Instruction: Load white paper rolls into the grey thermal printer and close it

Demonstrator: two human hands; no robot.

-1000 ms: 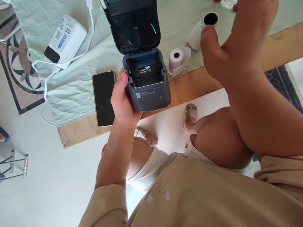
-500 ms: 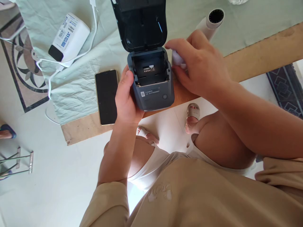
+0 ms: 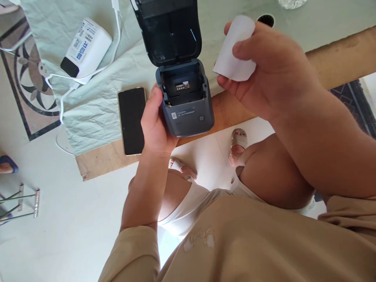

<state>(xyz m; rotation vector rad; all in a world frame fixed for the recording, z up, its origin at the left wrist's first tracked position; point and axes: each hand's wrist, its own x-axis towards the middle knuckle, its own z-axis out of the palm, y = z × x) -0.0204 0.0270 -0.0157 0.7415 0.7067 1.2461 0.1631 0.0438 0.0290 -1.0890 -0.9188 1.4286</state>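
A dark label printer (image 3: 188, 119) stands at the table's front edge with its black lid (image 3: 170, 33) flipped up. Its paper bay is bare except for a small printed sticker. My left hand (image 3: 157, 125) grips the printer's left side, thumb along the casing and fingers hidden behind it. To the right of the printer, my right hand (image 3: 261, 62) holds a white paper roll (image 3: 236, 49) up in the air, thumb across its face and fingers under it. The roll is apart from the printer.
Left of the printer lies a phone (image 3: 131, 121). A white boxy device (image 3: 86, 47) with labels and a white cable (image 3: 117, 35) sits farther left on the green cloth (image 3: 96, 102). A dark-mouthed cylinder (image 3: 266, 19) is partly behind my right hand. Another person's foot (image 3: 7, 164) shows at far left.
My right hand has lifted the white roll up from beside the printer and turned it into fuller view. The printer has shifted slightly left, still in my left hand.
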